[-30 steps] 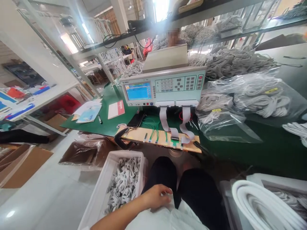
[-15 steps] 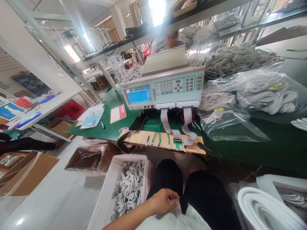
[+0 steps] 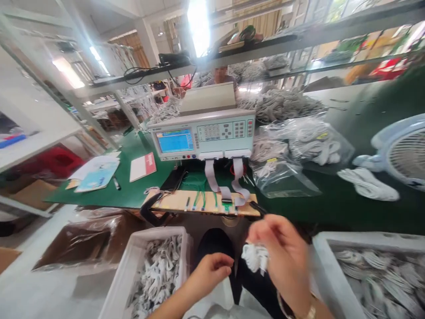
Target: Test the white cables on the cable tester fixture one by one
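Note:
My right hand [image 3: 287,254] is raised over my lap, slightly blurred, its fingers closed on a small bundle of white cable [image 3: 255,258] that hangs below them. Over my knees, my left hand [image 3: 214,271] is loosely curled with the thumb apart and holds nothing I can see. Ahead of both hands, a wooden board [image 3: 177,200] lies along the bench edge with small connectors and green wires. Grey ribbon cables [image 3: 211,175] run to it from a tester with a lit blue screen [image 3: 175,141].
A white bin [image 3: 124,261] of cable bundles stands at my left, and another white bin [image 3: 327,261] at my right. A fan [image 3: 407,153], loose white cable [image 3: 368,184] and bagged cables [image 3: 318,139] are on the green bench [image 3: 332,208]. Another person sits beyond the tester.
My right hand has come into view with the white cable bundle. My left hand has shifted slightly left. The view has turned right, showing the fan and more of the right bin.

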The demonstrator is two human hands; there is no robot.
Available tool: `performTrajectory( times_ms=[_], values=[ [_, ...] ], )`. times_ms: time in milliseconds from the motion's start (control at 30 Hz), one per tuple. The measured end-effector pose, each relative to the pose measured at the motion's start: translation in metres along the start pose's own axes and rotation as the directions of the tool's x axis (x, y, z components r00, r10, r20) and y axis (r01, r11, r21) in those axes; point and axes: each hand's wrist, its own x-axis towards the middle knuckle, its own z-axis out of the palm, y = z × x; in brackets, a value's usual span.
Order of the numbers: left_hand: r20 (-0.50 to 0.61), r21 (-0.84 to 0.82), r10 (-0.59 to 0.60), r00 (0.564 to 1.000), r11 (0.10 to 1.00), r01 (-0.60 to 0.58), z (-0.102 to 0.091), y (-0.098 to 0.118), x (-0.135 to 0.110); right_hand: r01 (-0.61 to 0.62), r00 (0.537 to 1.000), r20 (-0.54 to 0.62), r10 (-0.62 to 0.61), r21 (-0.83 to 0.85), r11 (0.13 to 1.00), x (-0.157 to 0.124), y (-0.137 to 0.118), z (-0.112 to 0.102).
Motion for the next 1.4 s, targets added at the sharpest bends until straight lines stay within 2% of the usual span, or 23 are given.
performTrajectory(
  times_ms=[100,133,200,267,300,367,433,500,567,633,700,767,867,933,1000,1067,1167,1233,1400],
  values=[
    [-0.111,-0.197,0.147,0.983,0.966,-0.167,-0.003,0.038,0.002,-0.157,0.98,0.143,0.138,0.129,0.979,0.019,0.017,0.017],
    [-0.088,-0.251,0.182,0.979,0.948,-0.198,-0.003,0.048,0.003,-0.213,0.969,0.165,0.186,0.164,0.963,0.021,0.025,0.021],
    [0.04,-0.351,0.237,0.971,0.913,-0.209,0.002,0.06,0.007,-0.28,0.955,0.161,0.25,0.198,0.939,0.021,0.04,0.027],
    [0.133,-0.447,0.242,0.961,0.88,-0.159,0.008,0.061,0.013,-0.271,0.96,0.116,0.256,0.146,0.951,0.018,0.05,0.025],
    [0.135,-0.493,0.22,0.966,0.861,-0.127,0.01,0.059,0.016,-0.235,0.969,0.091,0.228,0.069,0.97,0.018,0.054,0.021],
    [0.108,-0.585,0.153,0.982,0.809,-0.061,0.014,0.054,0.021,-0.088,0.992,0.077,0.102,-0.172,0.981,0.019,0.058,0.011],
    [0.091,-0.647,0.106,0.99,0.762,-0.022,0.015,0.05,0.025,0.108,0.987,0.157,-0.045,-0.422,0.9,0.021,0.061,0.0],
    [0.056,-0.676,0.088,0.995,0.737,-0.027,0.014,0.05,0.026,0.258,0.953,0.286,-0.102,-0.584,0.77,0.022,0.066,-0.009],
    [0.02,-0.663,0.052,0.998,0.748,-0.026,0.013,0.052,0.026,0.325,0.927,0.367,-0.081,-0.675,0.662,0.02,0.073,-0.013],
    [-0.006,-0.621,0.014,1.0,0.784,-0.015,0.014,0.054,0.028,0.338,0.93,0.356,-0.091,-0.73,0.595,0.016,0.08,-0.014],
    [-0.013,-0.578,-0.001,1.0,0.816,-0.006,0.015,0.053,0.031,0.324,0.942,0.313,-0.123,-0.751,0.576,0.01,0.084,-0.013],
    [-0.027,-0.573,-0.024,0.999,0.82,0.004,0.017,0.05,0.035,0.29,0.953,0.282,-0.114,-0.732,0.616,0.003,0.085,-0.01],
    [-0.08,-0.618,-0.084,0.993,0.786,0.017,0.02,0.043,0.044,0.169,0.968,0.249,-0.016,-0.607,0.777,-0.002,0.081,-0.007],
    [-0.125,-0.636,-0.072,0.99,0.772,-0.024,0.022,0.039,0.05,0.052,0.978,0.201,0.056,-0.494,0.868,0.0,0.079,-0.007],
    [-0.187,-0.608,-0.015,0.982,0.787,-0.104,0.021,0.036,0.054,-0.06,0.979,0.157,0.133,-0.4,0.915,0.009,0.08,-0.008],
    [-0.235,-0.542,0.033,0.971,0.825,-0.16,0.019,0.035,0.058,-0.164,0.968,0.133,0.215,-0.315,0.935,0.021,0.084,-0.01],
    [-0.204,-0.49,0.019,0.979,0.863,-0.119,0.013,0.035,0.06,-0.26,0.948,0.13,0.289,-0.205,0.944,0.039,0.092,-0.011],
    [-0.14,-0.518,-0.014,0.99,0.853,-0.061,0.007,0.037,0.061,-0.263,0.948,0.131,0.291,-0.193,0.945,0.047,0.096,-0.011],
    [0.0,-0.609,-0.05,0.999,0.792,0.04,-0.01,0.039,0.061,-0.229,0.953,0.133,0.274,-0.281,0.932,0.052,0.099,-0.007]
  ],
)
